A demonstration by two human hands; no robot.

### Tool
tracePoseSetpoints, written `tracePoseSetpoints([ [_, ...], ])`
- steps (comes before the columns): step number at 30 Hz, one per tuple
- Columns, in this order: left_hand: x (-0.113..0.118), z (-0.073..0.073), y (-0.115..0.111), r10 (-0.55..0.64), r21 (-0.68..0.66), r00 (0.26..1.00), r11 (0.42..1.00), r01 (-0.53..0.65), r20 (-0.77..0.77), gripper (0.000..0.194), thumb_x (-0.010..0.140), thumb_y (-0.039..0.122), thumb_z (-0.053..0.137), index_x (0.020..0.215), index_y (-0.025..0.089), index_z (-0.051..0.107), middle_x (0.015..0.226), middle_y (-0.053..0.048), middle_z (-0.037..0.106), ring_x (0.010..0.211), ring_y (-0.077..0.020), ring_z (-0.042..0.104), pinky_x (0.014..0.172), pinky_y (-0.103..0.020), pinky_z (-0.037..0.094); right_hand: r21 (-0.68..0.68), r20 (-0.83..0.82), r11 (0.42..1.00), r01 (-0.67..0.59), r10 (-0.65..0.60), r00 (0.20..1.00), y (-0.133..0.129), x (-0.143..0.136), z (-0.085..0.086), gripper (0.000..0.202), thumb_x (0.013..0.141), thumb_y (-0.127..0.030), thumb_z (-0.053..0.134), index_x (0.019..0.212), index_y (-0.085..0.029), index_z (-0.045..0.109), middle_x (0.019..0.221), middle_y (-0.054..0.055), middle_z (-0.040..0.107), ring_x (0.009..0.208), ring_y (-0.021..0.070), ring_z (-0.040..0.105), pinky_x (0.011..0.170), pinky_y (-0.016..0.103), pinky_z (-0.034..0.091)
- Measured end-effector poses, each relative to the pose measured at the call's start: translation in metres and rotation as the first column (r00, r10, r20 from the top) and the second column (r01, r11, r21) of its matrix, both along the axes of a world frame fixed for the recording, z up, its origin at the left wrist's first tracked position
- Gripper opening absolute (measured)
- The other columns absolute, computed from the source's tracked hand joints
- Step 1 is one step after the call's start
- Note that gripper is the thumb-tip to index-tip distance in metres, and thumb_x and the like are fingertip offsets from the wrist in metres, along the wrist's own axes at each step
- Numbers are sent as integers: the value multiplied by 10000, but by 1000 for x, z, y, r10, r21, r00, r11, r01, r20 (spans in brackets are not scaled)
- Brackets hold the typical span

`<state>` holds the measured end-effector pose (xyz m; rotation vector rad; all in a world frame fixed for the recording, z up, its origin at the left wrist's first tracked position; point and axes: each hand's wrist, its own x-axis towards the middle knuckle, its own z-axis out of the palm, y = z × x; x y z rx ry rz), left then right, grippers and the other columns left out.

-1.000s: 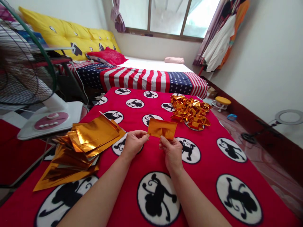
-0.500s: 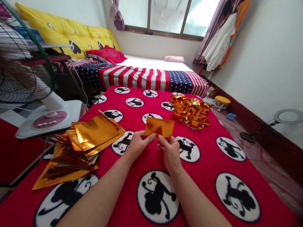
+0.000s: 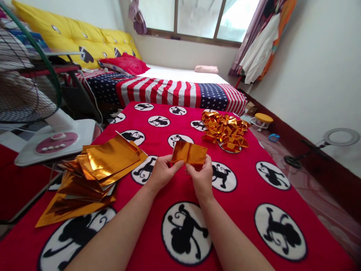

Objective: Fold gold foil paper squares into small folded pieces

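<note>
Left thumb's slid inward along the gold foil sheet [image 3: 190, 151] since a second ago, lol | sheet's up over the red cloth [image 3: 146, 241] | left hand [image 3: 162, 171] pinching its left side, right hand [image 3: 201, 175] its right | foil stack [image 3: 109, 158] off left, folded foil pile [image 3: 225, 131] beyond, to the right

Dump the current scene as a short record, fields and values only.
left hand: grips left part of gold sheet, thumb at near edge
right hand: grips right part of same sheet
hands: left, right, both above red cloth
left of hands: loose stack of flat foil
beyond hands, to the right: pile of folded foil
surroundings: fan at left, bed at back, yellow stool at right
</note>
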<state>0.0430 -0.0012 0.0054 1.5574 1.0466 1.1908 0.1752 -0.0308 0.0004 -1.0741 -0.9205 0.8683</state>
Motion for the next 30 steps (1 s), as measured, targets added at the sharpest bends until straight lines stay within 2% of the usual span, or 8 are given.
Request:
tracePoseSetpoints([
  [5, -5, -2, 2, 18, 23, 999, 1000, -17, -50, 278, 787, 404, 672, 739, 132, 702, 691, -25, 683, 622, -147, 577, 575, -228, 433, 6, 149, 1000, 9, -9, 989, 0, 5, 3, 570, 696, -212, 736, 1187, -211, 446, 974, 59, 710, 809, 211, 710, 715, 316, 576],
  [11, -9, -5, 4, 62, 31, 994, 998, -60, -94, 343, 778, 446, 668, 652, 128, 642, 584, -4, 599, 538, -116, 500, 521, -220, 381, -24, 143, 998, -60, 63, 988, 0, 12, 3, 655, 726, -222, 719, 1291, -208, 388, 992, 71, 720, 804, 201, 716, 698, 293, 574],
  [17, -12, -5, 7, 92, -17, 994, 995, -94, -65, 335, 763, 435, 677, 654, 119, 658, 575, -17, 611, 512, -110, 495, 502, -222, 359, -23, 151, 999, -41, 44, 987, 4, 19, -1, 707, 720, -250, 721, 1335, -193, 377, 739, -37, 662, 649, 149, 665, 634, 259, 545],
  [21, -13, -1, 8, 118, -27, 992, 993, -119, -40, 304, 740, 400, 693, 630, 119, 661, 558, -18, 614, 504, -108, 501, 500, -218, 360, -27, 136, 1000, -15, 19, 991, 6, 23, -2, 682, 717, -254, 716, 1312, -191, 388, 708, -57, 644, 622, 140, 651, 631, 263, 543],
  [26, -13, 0, 10, 166, -49, 983, 985, -163, 77, 289, 709, 378, 722, 595, 122, 650, 564, -19, 627, 535, -115, 537, 527, -214, 396, -45, -19, 998, -43, 42, 999, 6, 21, -1, 570, 710, -263, 734, 1196, -201, 445, 725, -53, 666, 623, 129, 660, 659, 266, 564],
  [30, -11, 0, 10, 181, -96, 965, 982, -165, 189, 264, 696, 370, 736, 644, 118, 672, 594, -27, 655, 559, -121, 564, 555, -217, 425, -128, -242, 975, -180, 145, 959, 4, 14, 3, 564, 635, -292, 805, 1109, -205, 512, 786, -30, 678, 633, 139, 670, 602, 272, 586],
])
